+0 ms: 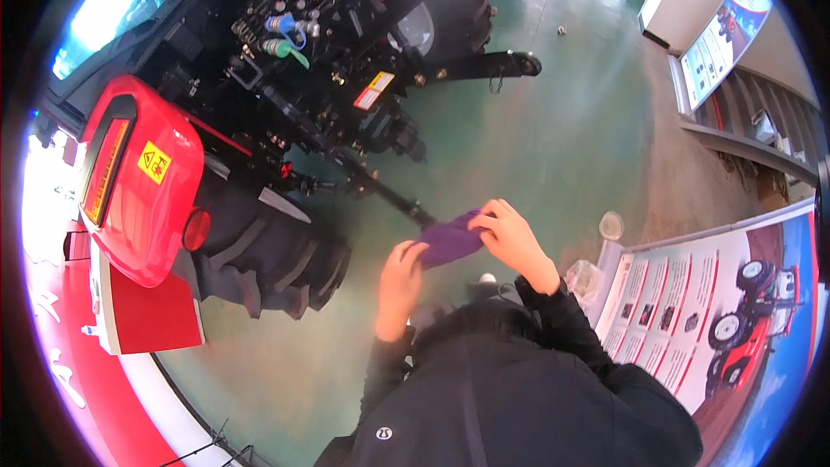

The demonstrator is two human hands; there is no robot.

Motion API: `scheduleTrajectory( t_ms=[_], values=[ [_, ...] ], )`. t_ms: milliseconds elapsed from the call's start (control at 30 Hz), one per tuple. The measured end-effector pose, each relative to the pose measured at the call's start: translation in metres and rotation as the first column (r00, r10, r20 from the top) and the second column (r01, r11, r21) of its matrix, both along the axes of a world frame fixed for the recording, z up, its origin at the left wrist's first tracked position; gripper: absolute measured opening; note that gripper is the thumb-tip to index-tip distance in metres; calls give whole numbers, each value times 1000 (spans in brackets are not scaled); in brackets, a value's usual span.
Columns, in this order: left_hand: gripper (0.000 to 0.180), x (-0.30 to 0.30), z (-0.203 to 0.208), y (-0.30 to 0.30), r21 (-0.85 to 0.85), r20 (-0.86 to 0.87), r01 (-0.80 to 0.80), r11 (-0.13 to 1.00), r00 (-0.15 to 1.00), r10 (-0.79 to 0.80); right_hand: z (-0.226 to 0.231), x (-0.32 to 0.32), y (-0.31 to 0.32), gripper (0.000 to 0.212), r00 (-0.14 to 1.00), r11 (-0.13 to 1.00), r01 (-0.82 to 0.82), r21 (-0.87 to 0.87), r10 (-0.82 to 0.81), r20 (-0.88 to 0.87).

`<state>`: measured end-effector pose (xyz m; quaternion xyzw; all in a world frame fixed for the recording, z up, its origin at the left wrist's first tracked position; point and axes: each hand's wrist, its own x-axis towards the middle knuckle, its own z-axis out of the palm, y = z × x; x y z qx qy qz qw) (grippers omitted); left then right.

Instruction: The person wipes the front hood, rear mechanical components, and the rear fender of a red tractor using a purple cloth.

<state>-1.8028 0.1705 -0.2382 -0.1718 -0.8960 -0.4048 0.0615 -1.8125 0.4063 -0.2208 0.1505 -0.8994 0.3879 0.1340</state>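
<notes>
A purple cloth [450,242] is stretched between my two hands, in front of my body. My left hand [400,281] grips its left end, fingers curled over the edge. At the upper right end, my right hand [512,238] pinches the cloth between thumb and fingers. Just beyond the cloth, the end of a black linkage arm [380,186] of a tractor reaches toward it; I cannot tell whether they touch.
Ahead and left stands the tractor's rear, with a red fender [156,182], a large black tyre [268,251] and hydraulic couplings [290,35]. Another lift arm [484,67] juts right. A display board [692,320] stands at right, beside a transparent plastic bag [584,281]. Green floor [553,138] lies between.
</notes>
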Motion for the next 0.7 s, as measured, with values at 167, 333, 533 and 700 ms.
scheduleTrajectory(
  t_ms=[167,333,533,700],
  values=[
    [32,-25,-4,95,-1,-32,209,978,977,-209,1,21,86,20,970,970,239,-35,-237,61],
    [32,-41,-2,161,-1,-21,358,934,934,-358,-15,32,144,23,862,866,493,-88,-472,183],
    [29,-89,-12,203,58,51,472,879,878,-475,-33,20,180,29,832,833,543,-100,-519,195],
    [28,-150,-26,233,35,13,418,908,908,-419,-17,-43,208,36,806,797,568,-203,-489,335]
  ],
)
